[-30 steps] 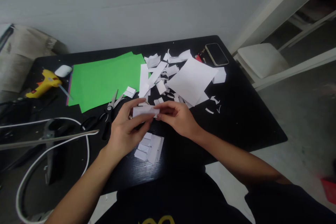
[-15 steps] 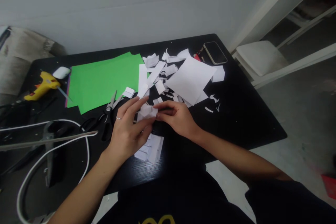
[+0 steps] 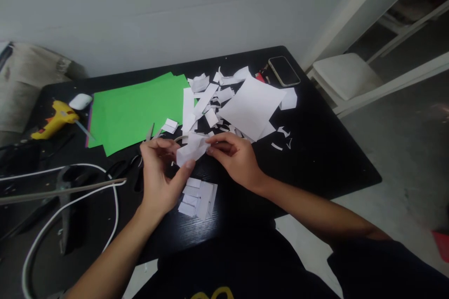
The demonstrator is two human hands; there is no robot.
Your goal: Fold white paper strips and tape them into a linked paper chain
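A small creased piece of white paper (image 3: 192, 148) is held up over the black table between both hands. My right hand (image 3: 239, 161) pinches its right edge between thumb and fingers. On the other side, my left hand (image 3: 158, 175) has its thumb on the lower edge and its fingers curled at the left end, partly hidden. Just below the hands lies a group of small folded white papers (image 3: 201, 198). Scissors (image 3: 149, 131) lie beside my left hand, mostly covered by it. One small folded paper (image 3: 170, 125) rests near the blades.
Green sheets (image 3: 136, 110) cover the back left of the table. White scraps (image 3: 211, 117) and a larger white sheet (image 3: 254, 105) lie behind my hands. A yellow glue gun (image 3: 58, 119), a white cable (image 3: 114, 205) and a phone (image 3: 284, 71) are farther out.
My left hand has turned, with its fingers drawn back and curled and its thumb now on the paper's lower edge. The paper has tilted and shows more of its face. My right hand keeps its pinch.
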